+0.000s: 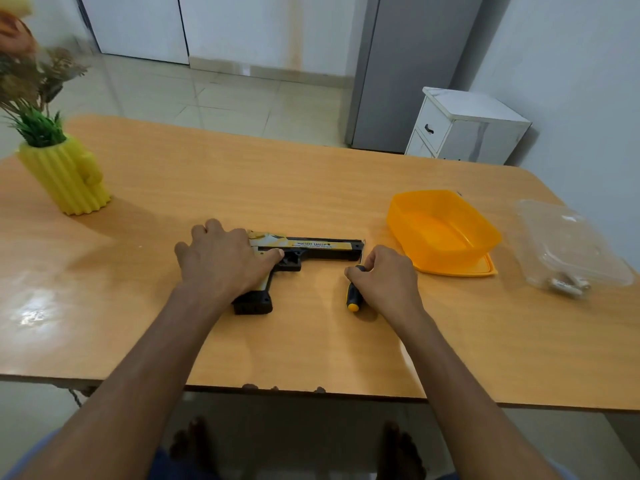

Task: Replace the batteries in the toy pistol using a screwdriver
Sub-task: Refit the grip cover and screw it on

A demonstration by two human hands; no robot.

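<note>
Toy pistol of black and yellow plastic lies flat on its side on the orange wooden table, near the front edge, barrel pointing right. On it, the left hand has its fingers spread and loosely curved over the rear of the slide and the grip, thumb along the trigger guard, pressing rather than lifting. The right hand curls its fingers round the black-and-yellow-handled screwdriver, which lies on the table just beside the muzzle, shaft pointing away from the person. The step in hand looks like taking up the tool; done well, the hand should settle the handle into the palm before lifting, while the left pins the toy steady and exposes the battery-cover screw. Further right stand an empty orange plastic tub on its lid and a clear plastic bag holding batteries, well apart from both hands.
</note>
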